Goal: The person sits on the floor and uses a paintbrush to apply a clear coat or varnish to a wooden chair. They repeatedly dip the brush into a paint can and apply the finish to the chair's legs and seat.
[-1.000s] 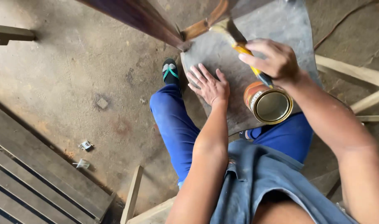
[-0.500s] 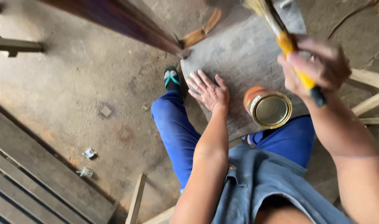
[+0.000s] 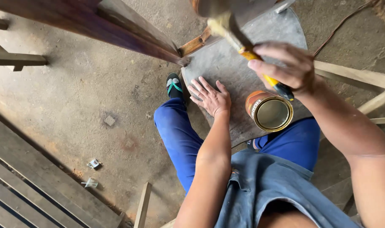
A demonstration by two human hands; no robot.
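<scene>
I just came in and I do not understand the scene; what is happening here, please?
A person in blue trousers sits over a grey sheet spread on the concrete floor. The right hand grips a paintbrush with a yellow and black handle, raised toward a dark stained wooden beam. The left hand lies flat on the sheet, fingers spread. An open tin can stands on the sheet next to that hand, below the brush. Its contents cannot be made out.
</scene>
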